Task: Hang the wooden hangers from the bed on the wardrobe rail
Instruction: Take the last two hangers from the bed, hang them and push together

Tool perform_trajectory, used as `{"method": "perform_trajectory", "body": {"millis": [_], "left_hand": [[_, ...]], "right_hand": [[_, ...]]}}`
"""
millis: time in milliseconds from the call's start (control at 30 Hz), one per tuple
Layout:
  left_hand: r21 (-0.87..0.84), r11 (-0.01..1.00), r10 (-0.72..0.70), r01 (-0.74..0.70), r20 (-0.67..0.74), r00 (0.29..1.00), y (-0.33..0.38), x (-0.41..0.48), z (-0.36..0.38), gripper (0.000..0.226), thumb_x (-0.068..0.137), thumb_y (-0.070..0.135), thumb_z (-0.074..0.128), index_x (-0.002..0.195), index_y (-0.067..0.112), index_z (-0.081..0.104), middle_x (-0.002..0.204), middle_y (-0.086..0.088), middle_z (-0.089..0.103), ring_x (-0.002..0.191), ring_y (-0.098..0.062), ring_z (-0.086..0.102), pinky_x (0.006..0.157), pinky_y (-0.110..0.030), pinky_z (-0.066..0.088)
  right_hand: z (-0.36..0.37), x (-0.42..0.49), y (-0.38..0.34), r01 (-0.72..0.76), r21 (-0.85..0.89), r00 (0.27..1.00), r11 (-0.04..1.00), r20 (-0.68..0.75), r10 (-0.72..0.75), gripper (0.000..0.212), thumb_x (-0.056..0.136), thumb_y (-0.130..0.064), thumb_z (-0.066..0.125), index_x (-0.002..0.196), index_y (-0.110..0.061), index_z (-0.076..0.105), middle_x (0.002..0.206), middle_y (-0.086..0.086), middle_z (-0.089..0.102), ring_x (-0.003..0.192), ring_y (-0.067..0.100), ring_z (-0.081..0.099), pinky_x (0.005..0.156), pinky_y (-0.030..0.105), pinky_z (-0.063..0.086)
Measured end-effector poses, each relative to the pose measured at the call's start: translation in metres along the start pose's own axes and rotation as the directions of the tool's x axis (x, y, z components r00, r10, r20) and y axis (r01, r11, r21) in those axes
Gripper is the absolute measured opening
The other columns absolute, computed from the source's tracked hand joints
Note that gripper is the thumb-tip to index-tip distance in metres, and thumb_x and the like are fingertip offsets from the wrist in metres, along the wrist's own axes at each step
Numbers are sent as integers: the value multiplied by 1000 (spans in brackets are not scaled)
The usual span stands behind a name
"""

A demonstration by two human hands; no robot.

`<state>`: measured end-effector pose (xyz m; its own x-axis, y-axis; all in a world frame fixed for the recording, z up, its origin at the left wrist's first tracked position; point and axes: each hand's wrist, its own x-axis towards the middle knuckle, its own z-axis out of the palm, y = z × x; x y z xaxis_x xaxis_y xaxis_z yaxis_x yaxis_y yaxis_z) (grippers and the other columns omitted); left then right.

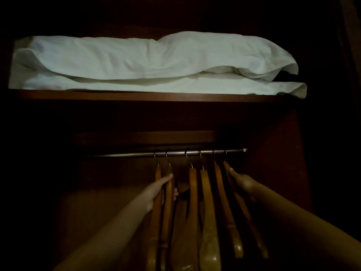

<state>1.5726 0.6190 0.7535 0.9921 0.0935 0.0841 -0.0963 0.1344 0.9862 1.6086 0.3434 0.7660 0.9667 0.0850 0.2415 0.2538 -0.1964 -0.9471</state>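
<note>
- A dim wardrobe interior, seen from the head looking slightly up. A metal rail point(166, 153) runs left to right across the middle, its right end catching the light.
- Six wooden hangers point(205, 192) hang from the rail by their wire hooks, grouped along the right half of it. The bed is out of view.
- On the shelf point(148, 96) above the rail lies folded white bedding point(148, 61).
- The left hand point(160, 190) reaches in from the lower left and is wrapped around the second hanger from the left point(168, 192), with fingers curled over its upper arm and the thumb behind. It also touches the leftmost hanger just beside it.
- The right hand point(242, 182) reaches in from the lower right. Its thumb presses against the top of the rightmost hanger point(228, 173), while the fingers lie behind in shadow, so whether they close around the wood cannot be told.
- Judged from this, the hanging step seems nearly done and the hands look to be spacing or steadying the row.
- The next move likely calls for letting go gently so the hooks stay seated, then checking the bed for any left.
</note>
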Motion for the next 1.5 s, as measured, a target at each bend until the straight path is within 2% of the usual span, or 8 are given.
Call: {"method": "perform_trajectory", "body": {"millis": [167,500,633,767,900,1133,1400,1500], "left_hand": [[-105,994,16,-14,21,1000,-3,0,17,59,91,28,61,140,3,42,105,-20,67,94,-27,67,75,-36,58],[-101,995,6,-5,13,1000,-5,5,51,38,89,25,64,118,3,51,97,-19,65,88,-26,65,84,-38,53],[-71,997,-11,11,10,1000,-5,11,62,37,87,27,66,113,1,58,100,-19,66,89,-27,66,84,-39,54],[-42,999,-16,17,14,1000,-7,16,76,40,87,28,66,116,0,58,109,-20,66,97,-29,65,86,-40,53],[-29,999,-25,25,11,1000,-9,19,90,45,87,27,66,121,-1,58,96,-17,68,84,-26,67,75,-37,55],[-15,999,-27,28,25,999,-10,20,99,51,87,26,67,129,0,55,96,-16,68,82,-24,68,73,-35,56],[5,1000,-22,22,63,998,-9,24,111,50,88,27,66,128,-1,55,99,-17,67,83,-25,67,75,-35,57],[15,999,-34,32,83,996,-9,23,114,50,90,29,63,129,0,54,115,-21,66,93,-28,66,84,-38,55]], "right_hand": [[10,4,12,29,153,999,988,41,-35,44,101,-38,32,84,-9,61,80,9,62,72,22,60,60,32,44],[7,9,14,57,235,996,970,51,-71,42,102,-37,33,102,-6,61,83,12,64,75,25,63,64,35,50],[3,10,15,68,229,996,971,42,-80,47,101,-37,33,114,-3,62,96,17,67,88,31,65,82,43,52],[2,11,16,80,260,996,962,24,-89,44,102,-34,34,123,-5,59,101,18,67,91,31,64,79,40,52],[-1,12,18,100,289,993,952,34,-115,41,102,-30,35,127,-5,55,91,11,66,81,23,64,69,34,51],[-11,17,18,93,276,992,957,58,-113,37,101,-29,38,119,-3,58,82,8,64,71,18,62,57,28,48],[-26,19,21,88,227,994,970,47,-101,42,101,-33,37,122,-2,57,85,8,65,75,19,62,61,30,48],[-27,16,21,86,238,994,967,47,-100,42,101,-32,36,125,-2,55,84,7,64,73,19,62,59,30,47]]}}
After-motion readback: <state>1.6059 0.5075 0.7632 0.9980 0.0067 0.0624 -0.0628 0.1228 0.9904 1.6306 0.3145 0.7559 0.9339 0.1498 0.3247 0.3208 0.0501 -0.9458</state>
